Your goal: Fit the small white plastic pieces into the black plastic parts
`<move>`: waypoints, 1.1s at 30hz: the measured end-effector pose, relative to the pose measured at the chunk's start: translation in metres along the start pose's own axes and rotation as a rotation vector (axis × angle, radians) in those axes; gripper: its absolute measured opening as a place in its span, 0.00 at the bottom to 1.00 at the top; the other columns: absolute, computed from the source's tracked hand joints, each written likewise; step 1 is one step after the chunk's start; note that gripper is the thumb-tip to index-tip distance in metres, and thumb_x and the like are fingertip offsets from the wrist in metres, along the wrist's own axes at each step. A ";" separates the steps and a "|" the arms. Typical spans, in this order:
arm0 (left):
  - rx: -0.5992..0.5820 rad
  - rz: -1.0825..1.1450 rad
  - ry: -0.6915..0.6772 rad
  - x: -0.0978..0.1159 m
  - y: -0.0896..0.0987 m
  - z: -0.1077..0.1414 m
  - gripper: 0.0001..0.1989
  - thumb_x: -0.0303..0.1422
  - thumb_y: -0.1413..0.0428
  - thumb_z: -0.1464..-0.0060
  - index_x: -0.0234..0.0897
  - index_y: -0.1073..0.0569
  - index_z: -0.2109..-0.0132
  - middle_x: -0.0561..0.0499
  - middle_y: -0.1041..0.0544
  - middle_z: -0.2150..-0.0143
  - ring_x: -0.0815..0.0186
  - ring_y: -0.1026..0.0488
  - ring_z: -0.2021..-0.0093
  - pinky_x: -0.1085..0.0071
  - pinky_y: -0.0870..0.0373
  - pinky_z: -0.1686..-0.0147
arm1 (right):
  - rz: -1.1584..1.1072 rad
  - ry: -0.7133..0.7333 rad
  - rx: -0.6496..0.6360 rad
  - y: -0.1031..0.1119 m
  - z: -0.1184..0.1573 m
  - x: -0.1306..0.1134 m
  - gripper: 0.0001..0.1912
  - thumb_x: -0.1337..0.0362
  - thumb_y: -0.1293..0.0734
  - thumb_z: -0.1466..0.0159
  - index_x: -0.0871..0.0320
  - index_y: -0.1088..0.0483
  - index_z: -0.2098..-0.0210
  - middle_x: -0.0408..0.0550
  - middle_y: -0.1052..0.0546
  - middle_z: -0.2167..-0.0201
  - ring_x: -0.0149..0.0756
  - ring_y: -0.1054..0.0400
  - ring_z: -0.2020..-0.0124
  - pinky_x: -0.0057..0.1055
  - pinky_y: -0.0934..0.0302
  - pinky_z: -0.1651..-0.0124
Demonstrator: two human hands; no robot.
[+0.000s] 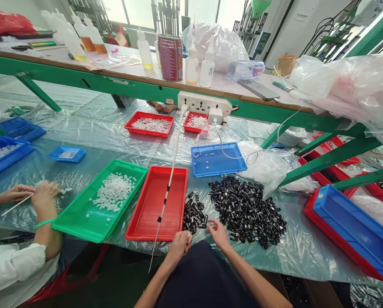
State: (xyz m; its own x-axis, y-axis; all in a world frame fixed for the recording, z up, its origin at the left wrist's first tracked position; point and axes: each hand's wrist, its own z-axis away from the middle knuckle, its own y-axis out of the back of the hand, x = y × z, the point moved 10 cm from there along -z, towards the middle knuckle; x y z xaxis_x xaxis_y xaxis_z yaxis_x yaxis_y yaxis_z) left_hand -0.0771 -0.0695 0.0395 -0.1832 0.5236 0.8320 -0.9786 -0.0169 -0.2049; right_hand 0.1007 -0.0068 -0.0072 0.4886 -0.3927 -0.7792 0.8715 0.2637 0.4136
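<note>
My left hand point(179, 244) is closed, its fingers curled at the front corner of the red tray point(161, 203). Whatever it may hold is hidden. Beside it lies a small pile of glossy black plastic parts point(194, 211). My right hand point(219, 234) reaches in between that pile and a much larger heap of the same black parts point(247, 209). Its fingers are extended and a little apart, with the tips close to a black part at the small pile's edge. No part shows clearly between them.
A green tray point(78, 216) holds white pieces. Another person's hands point(43, 194) hold a thin stick at left. A blue tray point(219, 159) sits behind the heap; stacked trays point(354, 231) stand at right. A cable point(169, 184) crosses the red tray from the power strip point(204, 102).
</note>
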 end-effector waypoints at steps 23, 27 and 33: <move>-0.205 0.257 0.146 0.019 -0.045 0.008 0.14 0.38 0.51 0.54 0.32 0.27 0.72 0.57 0.37 0.87 0.76 0.58 0.88 0.76 0.62 0.87 | 0.159 0.200 0.000 0.031 0.014 -0.016 0.11 0.59 0.34 0.44 0.58 0.26 0.66 0.48 0.24 0.65 0.38 0.30 0.67 0.33 0.36 0.59; -0.184 0.253 0.193 0.006 -0.039 0.007 0.13 0.41 0.49 0.55 0.34 0.28 0.71 0.60 0.38 0.87 0.78 0.59 0.88 0.78 0.64 0.86 | -0.201 0.117 -0.215 -0.002 0.037 -0.031 0.13 0.57 0.31 0.47 0.59 0.29 0.66 0.44 0.26 0.71 0.35 0.32 0.73 0.31 0.36 0.68; -0.141 0.205 0.235 -0.008 -0.033 0.005 0.16 0.46 0.46 0.56 0.36 0.31 0.74 0.60 0.40 0.87 0.79 0.58 0.87 0.79 0.63 0.86 | -0.204 0.154 -0.224 -0.006 0.069 -0.066 0.11 0.62 0.32 0.46 0.60 0.27 0.65 0.43 0.26 0.73 0.31 0.35 0.76 0.27 0.41 0.70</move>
State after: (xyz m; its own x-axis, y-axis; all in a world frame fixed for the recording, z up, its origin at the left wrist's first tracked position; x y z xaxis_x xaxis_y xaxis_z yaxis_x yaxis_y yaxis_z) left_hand -0.0435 -0.0771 0.0425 -0.3320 0.7039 0.6280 -0.8981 -0.0324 -0.4385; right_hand 0.0656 -0.0429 0.0743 0.2780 -0.3239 -0.9043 0.9110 0.3875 0.1413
